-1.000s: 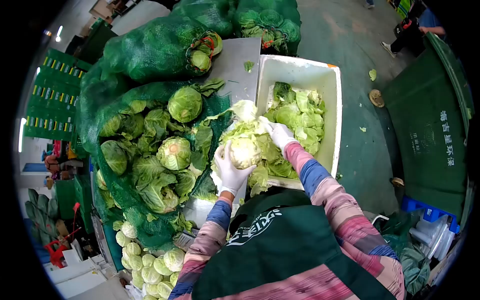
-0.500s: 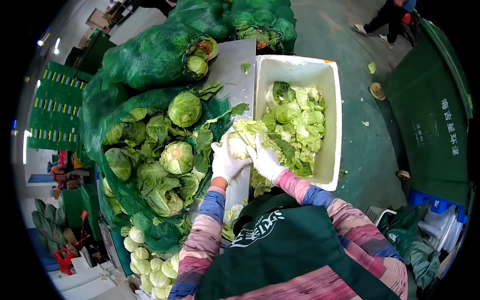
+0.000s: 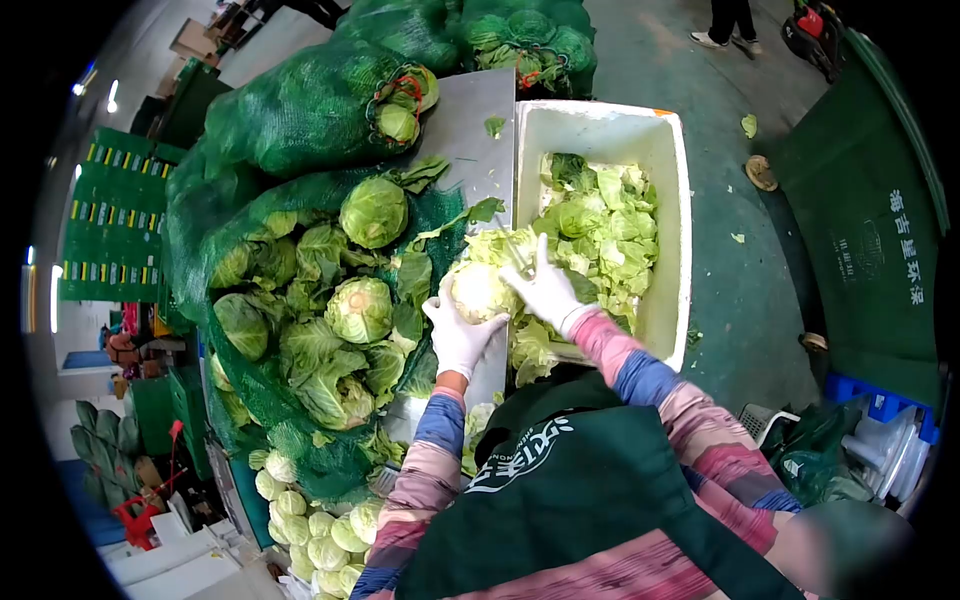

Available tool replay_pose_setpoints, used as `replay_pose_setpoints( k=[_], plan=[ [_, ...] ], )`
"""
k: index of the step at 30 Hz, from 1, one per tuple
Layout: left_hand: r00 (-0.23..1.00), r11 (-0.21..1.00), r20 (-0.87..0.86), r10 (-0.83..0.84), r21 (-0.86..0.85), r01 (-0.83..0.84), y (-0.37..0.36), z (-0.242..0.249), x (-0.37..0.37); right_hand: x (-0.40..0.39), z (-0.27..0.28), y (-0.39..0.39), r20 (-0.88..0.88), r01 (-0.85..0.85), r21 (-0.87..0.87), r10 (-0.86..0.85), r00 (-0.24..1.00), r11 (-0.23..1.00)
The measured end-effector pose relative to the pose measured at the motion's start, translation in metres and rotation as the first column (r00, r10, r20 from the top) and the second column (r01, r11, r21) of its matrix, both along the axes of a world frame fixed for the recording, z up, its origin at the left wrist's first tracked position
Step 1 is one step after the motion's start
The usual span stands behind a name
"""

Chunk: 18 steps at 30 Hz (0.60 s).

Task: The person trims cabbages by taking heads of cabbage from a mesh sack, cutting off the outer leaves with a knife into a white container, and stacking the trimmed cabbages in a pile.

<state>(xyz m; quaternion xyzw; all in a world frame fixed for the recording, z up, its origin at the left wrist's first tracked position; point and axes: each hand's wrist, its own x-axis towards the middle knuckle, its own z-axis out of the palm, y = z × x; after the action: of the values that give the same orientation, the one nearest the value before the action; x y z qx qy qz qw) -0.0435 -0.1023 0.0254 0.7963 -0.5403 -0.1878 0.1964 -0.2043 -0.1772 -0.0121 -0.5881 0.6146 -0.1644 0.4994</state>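
A trimmed pale cabbage (image 3: 482, 291) sits at the edge of the metal table, beside the white foam box. My left hand (image 3: 461, 330), in a white glove, is curled around its left and near sides. To its right is my gloved right hand (image 3: 552, 293), index finger raised, gripping what looks like a thin knife (image 3: 517, 254); the blade is motion-blurred and its handle is hidden. Loose leaves fill much of the foam box (image 3: 672, 250). Left of my hands, an opened green net sack (image 3: 225, 300) holds several untrimmed cabbages (image 3: 360, 310).
Full net sacks (image 3: 290, 110) lie at the back left on the metal table (image 3: 470, 120). Trimmed cabbages (image 3: 325, 552) are piled at the lower left. A large green bin (image 3: 860, 210) stands to the right. A person's legs (image 3: 732, 20) show at the top right.
My right hand has moved right, away from the cabbage, with the thin blade. My left hand keeps its hold. The person in the background has moved left.
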Motion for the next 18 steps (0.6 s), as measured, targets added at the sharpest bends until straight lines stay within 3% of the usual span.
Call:
replay_pose_setpoints(
  k=[1,5,7,8,11,13,15,17,18],
  plan=[
    [1.000,1.000,-0.001,0.009,-0.008,-0.009,-0.002,0.000,0.001,0.002,0.026,0.007,-0.031,-0.031,0.030,0.031,0.999,0.999],
    [0.999,0.999,-0.031,0.015,-0.028,-0.016,-0.003,0.002,0.004,0.021,-0.027,0.010,0.055,0.021,-0.097,-0.016,0.998,0.995],
    [0.999,0.999,-0.050,0.014,-0.036,-0.016,-0.003,0.000,0.010,0.021,-0.031,0.006,0.248,0.009,-0.239,0.053,0.967,0.971],
    [0.997,0.999,-0.070,0.016,-0.043,-0.019,-0.003,-0.003,0.015,0.016,-0.034,0.006,0.345,0.020,-0.125,0.024,0.938,0.992],
    [0.989,0.994,-0.151,-0.009,-0.108,-0.007,-0.010,-0.019,0.035,0.005,-0.031,0.002,0.436,-0.095,-0.032,0.100,0.895,0.995],
    [0.985,0.995,-0.171,-0.033,-0.100,0.016,-0.010,-0.029,0.054,0.007,-0.057,0.000,0.481,-0.099,0.056,0.061,0.875,0.993],
    [0.809,0.984,-0.572,-0.137,-0.174,0.043,-0.003,-0.042,0.076,0.019,-0.082,-0.002,0.394,-0.014,-0.173,0.082,0.916,0.985],
    [0.774,0.987,-0.615,-0.150,-0.139,0.081,0.003,-0.035,0.087,0.019,-0.007,-0.003,0.291,-0.145,0.295,0.056,0.955,0.944],
    [0.706,0.995,-0.702,0.091,0.101,-0.029,0.006,-0.012,0.081,0.031,-0.029,0.001,0.331,-0.142,0.097,0.103,0.938,0.985]
  ],
)
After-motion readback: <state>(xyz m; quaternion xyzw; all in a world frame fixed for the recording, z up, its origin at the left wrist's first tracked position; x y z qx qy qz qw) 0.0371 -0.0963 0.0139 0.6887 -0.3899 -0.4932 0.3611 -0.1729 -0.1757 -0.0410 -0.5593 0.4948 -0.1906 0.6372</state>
